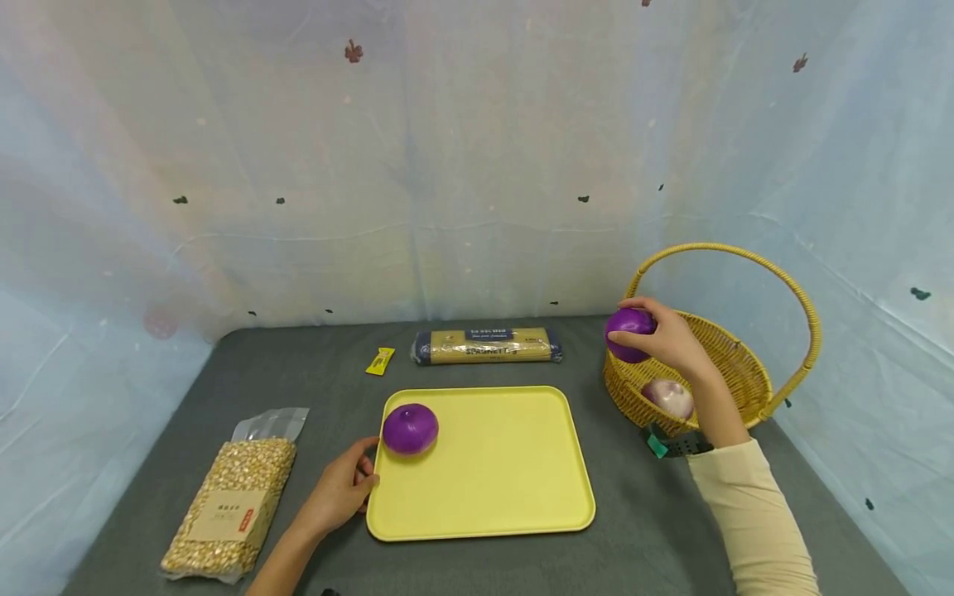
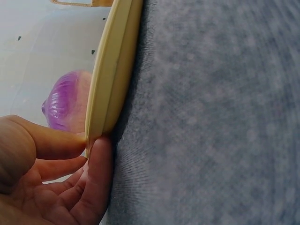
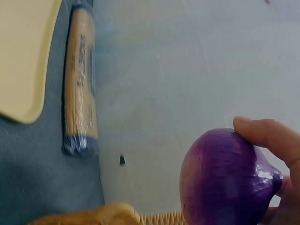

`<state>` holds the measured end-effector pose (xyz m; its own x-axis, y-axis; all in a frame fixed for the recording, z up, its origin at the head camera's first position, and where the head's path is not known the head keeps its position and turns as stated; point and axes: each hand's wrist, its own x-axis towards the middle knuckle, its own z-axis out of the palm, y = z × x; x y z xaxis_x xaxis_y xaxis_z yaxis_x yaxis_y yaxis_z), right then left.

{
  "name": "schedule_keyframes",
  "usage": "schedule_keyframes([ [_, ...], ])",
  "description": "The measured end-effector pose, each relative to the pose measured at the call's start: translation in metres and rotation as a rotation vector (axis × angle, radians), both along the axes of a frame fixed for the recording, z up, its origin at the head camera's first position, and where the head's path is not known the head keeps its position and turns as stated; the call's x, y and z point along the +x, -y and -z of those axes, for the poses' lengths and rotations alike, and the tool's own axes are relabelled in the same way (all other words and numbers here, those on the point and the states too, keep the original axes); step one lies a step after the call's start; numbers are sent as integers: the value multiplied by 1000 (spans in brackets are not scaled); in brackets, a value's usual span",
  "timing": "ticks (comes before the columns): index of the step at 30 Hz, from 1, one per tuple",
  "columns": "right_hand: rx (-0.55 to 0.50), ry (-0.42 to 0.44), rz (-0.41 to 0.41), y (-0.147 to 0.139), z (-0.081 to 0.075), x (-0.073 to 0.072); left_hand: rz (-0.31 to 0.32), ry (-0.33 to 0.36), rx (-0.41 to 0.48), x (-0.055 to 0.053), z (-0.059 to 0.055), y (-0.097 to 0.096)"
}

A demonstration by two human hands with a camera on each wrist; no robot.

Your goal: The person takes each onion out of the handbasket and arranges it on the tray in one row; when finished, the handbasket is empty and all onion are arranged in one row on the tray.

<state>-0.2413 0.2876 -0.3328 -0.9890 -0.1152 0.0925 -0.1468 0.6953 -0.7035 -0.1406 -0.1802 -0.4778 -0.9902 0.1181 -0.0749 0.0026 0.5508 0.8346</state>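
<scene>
My right hand (image 1: pixel 667 338) grips a purple onion (image 1: pixel 628 334) above the left rim of the wicker basket (image 1: pixel 726 364); the right wrist view shows thumb and fingers round that onion (image 3: pixel 225 180). Inside the basket lies a paler purple-and-white onion (image 1: pixel 668 398). My left hand (image 1: pixel 341 487) pinches the left edge of the yellow tray (image 1: pixel 492 472), thumb on top and fingers against the side in the left wrist view. Another purple onion (image 1: pixel 410 430) sits in the tray's far left corner, near that hand.
Behind the tray lies a spaghetti pack (image 1: pixel 488 346), with a small yellow packet (image 1: pixel 380 361) to its left. A clear bag of corn kernels (image 1: pixel 231 501) rests at the left. The basket's tall handle (image 1: pixel 808 323) arches up at the right. A pale curtain (image 1: pixel 477 165) hangs behind the table.
</scene>
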Motion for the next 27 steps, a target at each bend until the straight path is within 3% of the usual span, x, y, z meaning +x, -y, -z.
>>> schedule_keyframes([
  [18, -58, -96, -207, 77, 9, 16, 5, 2, -11, -1, 1, 1],
  [27, -62, -134, -313, 109, 24, 18, 7, -1, -17, 0, -1, 1],
])
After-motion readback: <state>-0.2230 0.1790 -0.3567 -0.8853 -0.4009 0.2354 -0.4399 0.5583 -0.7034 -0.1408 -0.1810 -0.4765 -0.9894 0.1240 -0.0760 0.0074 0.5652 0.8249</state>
